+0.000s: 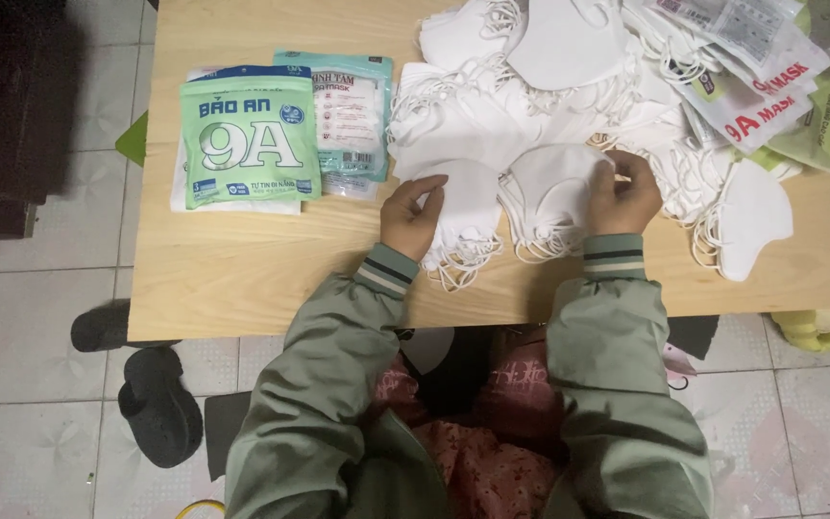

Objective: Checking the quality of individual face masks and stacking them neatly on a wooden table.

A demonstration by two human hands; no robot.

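Masks fill the far right of the wooden table (242,279) in a loose white heap (549,67) that runs off the top edge, so its full extent cannot be seen. Flat packets at the top right corner (770,86) are also cut off. The left hand (411,217) rests on a small stack of white masks (468,207) near the table's front edge, fingers curled with the tips pressing on the top mask; whether it pinches anything is hard to tell. The right hand (623,195) is bent at the wrist, thumb and fingertips closed together on the edge of a second stack of masks (551,187) just beside the first. A green packet (249,135) lies well apart to the left. Dark slippers (158,404) sit on the tiled floor.
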